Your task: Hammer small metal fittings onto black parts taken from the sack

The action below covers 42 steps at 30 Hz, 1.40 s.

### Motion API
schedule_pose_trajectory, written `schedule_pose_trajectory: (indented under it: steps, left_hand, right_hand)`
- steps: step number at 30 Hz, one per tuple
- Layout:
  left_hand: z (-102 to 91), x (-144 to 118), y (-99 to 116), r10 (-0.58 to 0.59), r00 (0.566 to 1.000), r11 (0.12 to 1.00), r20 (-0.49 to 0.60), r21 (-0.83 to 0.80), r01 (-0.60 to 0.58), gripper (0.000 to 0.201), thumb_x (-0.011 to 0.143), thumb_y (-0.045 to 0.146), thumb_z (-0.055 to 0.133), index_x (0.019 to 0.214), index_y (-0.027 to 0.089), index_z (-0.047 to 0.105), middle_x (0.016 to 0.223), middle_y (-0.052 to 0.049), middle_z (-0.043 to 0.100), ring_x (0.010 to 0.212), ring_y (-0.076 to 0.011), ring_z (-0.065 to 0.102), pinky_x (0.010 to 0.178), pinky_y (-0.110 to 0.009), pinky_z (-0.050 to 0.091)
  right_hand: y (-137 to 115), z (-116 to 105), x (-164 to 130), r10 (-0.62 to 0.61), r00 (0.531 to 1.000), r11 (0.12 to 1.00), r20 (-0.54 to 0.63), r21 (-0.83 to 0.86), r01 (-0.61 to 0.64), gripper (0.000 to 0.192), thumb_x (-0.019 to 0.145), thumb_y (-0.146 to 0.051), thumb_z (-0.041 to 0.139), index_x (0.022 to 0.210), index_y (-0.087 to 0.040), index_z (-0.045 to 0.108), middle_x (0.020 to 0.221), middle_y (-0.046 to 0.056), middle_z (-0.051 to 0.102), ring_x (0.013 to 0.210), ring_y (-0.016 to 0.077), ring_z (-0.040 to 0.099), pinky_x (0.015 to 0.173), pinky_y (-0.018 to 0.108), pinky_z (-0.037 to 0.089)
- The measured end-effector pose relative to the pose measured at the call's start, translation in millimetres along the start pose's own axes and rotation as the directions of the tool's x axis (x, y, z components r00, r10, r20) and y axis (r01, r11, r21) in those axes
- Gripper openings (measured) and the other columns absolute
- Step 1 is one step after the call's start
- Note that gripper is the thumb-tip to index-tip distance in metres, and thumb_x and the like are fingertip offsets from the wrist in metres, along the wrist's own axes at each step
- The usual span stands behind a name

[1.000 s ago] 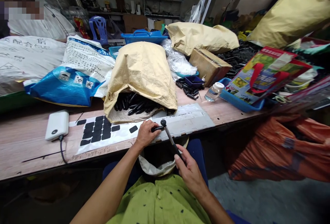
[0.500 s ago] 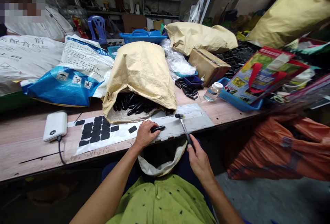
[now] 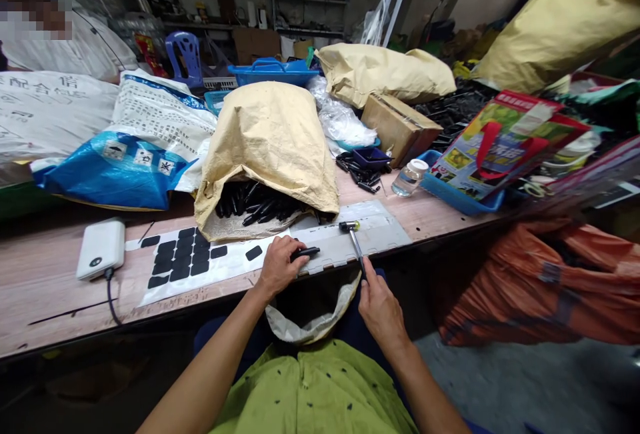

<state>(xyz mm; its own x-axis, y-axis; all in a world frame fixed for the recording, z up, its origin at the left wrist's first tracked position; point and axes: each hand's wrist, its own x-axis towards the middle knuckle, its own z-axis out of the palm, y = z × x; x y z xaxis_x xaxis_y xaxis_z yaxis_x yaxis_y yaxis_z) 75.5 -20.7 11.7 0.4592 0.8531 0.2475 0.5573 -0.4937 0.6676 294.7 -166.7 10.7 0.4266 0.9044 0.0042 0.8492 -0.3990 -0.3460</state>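
Observation:
My left hand [image 3: 277,264] presses a small black plastic part [image 3: 305,253] onto a grey metal plate [image 3: 373,233] at the table's near edge. My right hand [image 3: 381,306] grips the handle of a small hammer [image 3: 353,237], whose head rests on the plate just right of the part. Left of my left hand lies a white sheet with several black rubber pads [image 3: 183,259]. Behind the plate, an open tan sack [image 3: 267,144] spills several black parts [image 3: 255,206].
A white power bank [image 3: 100,249] with a cable lies at the left. Blue and white sacks [image 3: 130,147], a cardboard box [image 3: 400,127], a small bottle [image 3: 410,177] and a blue tray [image 3: 460,197] crowd the wooden table [image 3: 60,301]. An orange bag [image 3: 540,284] sits right. Another person [image 3: 65,41] is far left.
The hammer swung from above the black part to the right and down; its head now rests on the plate. My left hand stayed on the part.

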Motion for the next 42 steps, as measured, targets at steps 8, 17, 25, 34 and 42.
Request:
schedule_pose_trajectory:
  steps: [8,17,25,34,42]
  left_hand:
    - [19.5,-79,33,0.044,0.914,0.996,0.404,-0.087,-0.009,0.028,0.102,0.039,0.045,0.114,0.027,0.068,0.104,-0.006,0.068,0.094,-0.0184,0.065,0.083,-0.028,0.049]
    - [45.4,-81,-4,-0.501,0.739,0.842,0.451,0.453,0.294,0.022,0.093,0.03,0.056,0.105,0.021,0.072,0.108,-0.015,0.075,0.106,-0.0316,0.071,0.085,-0.039,0.052]
    - [34.0,-87,16,-0.33,0.81,0.935,0.484,0.284,0.212,0.019,0.089,0.028,0.057,0.099,0.025,0.073,0.103,-0.007,0.075,0.097,-0.0248,0.07,0.078,-0.032,0.048]
    - [6.0,24,48,-0.146,0.983,0.989,0.111,0.025,0.144,0.024,0.094,0.03,0.053,0.105,0.021,0.073,0.09,-0.005,0.075,0.081,-0.0191,0.066,0.074,-0.029,0.046]
    - [40.7,120,59,-0.327,0.942,0.891,0.071,0.355,0.283,0.034,0.097,0.037,0.047,0.103,0.022,0.076,0.105,-0.014,0.076,0.099,-0.0285,0.07,0.08,-0.035,0.048]
  right_hand:
    - [0,-1,0,-0.002,1.0,0.999,0.009,-0.035,0.003,0.057,0.103,-0.022,0.038,0.16,-0.026,0.032,0.105,0.007,0.064,0.081,0.0179,0.064,0.065,0.026,0.043]
    - [-1,0,-1,0.011,1.0,0.999,0.002,-0.051,-0.011,0.057,0.103,-0.022,0.039,0.159,-0.027,0.032,0.105,0.006,0.064,0.079,0.0165,0.063,0.062,0.026,0.04]
    - [-1,-1,-1,0.0,1.0,0.998,-0.013,-0.067,-0.001,0.057,0.103,-0.022,0.04,0.159,-0.028,0.033,0.104,0.006,0.063,0.077,0.0162,0.063,0.061,0.026,0.04]
    - [-1,-2,-1,0.003,1.0,0.998,0.008,-0.061,-0.003,0.057,0.103,-0.021,0.041,0.159,-0.028,0.033,0.106,0.006,0.064,0.079,0.0163,0.063,0.062,0.025,0.041]
    - [2,0,-2,-0.013,1.0,0.999,-0.008,-0.048,0.013,0.058,0.102,-0.02,0.039,0.159,-0.029,0.032,0.102,0.005,0.063,0.075,0.0153,0.064,0.059,0.025,0.04]
